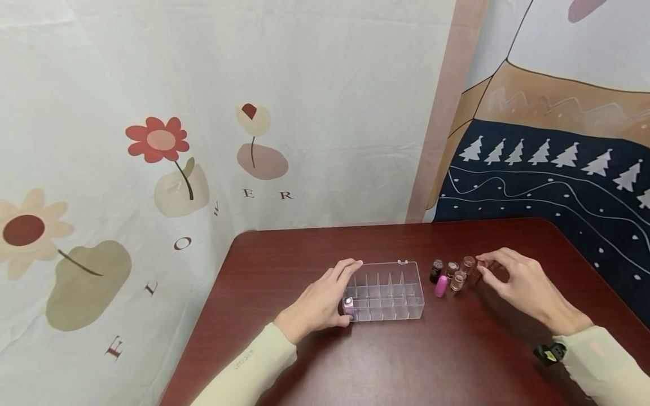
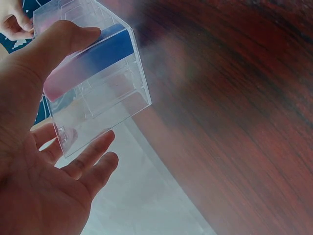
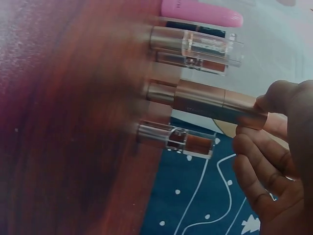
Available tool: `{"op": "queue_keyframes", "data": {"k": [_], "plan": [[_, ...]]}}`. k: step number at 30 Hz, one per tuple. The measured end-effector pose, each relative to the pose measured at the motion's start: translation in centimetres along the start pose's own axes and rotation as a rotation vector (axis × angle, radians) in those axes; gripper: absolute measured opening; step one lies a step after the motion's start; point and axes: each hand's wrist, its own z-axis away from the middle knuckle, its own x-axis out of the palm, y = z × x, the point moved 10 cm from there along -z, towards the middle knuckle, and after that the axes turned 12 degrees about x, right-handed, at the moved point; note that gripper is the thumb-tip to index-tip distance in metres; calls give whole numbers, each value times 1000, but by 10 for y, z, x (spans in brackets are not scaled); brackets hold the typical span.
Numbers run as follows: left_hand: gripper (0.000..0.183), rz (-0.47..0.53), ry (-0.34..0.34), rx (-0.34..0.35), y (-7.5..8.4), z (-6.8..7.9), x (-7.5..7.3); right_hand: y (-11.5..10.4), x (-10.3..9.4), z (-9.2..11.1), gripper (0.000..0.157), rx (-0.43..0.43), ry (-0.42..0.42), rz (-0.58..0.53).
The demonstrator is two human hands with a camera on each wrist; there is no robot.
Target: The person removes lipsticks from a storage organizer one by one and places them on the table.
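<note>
A clear plastic organizer box [image 1: 391, 310] with divided compartments lies on the table. My left hand [image 1: 322, 299] grips its left end, thumb on the near side and fingers at the far side. One shiny purple-toned tube [image 1: 348, 305] stands in the leftmost front compartment; the left wrist view shows it through the wall as a blue-and-pink tube [image 2: 93, 63]. To the right, my right hand [image 1: 523, 285] pinches the top of a copper-coloured lipstick tube [image 3: 220, 105]. That tube stands upright at or just above the tabletop; contact is unclear.
Beside the held tube are a bright pink tube [image 1: 441, 286], a dark tube [image 1: 436, 272] and several clear-capped lipsticks [image 1: 457, 281]. They stand between the box and my right hand. The dark red wooden table [image 1: 284, 259] meets printed cloth [image 1: 330, 113] behind.
</note>
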Motion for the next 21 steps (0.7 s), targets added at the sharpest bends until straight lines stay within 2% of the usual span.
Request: {"op": "queue_keyframes", "data": {"k": [6,16,21], "plan": [[131,2,2,-1,0,0,0,3,8,3,35,19,-33,0],[133,1,3,-1,-1,1,1,9,21,8,30,97,-125,29],[132,2,4,1,0,1,1,10,24,10,30,106,-139,29]]}}
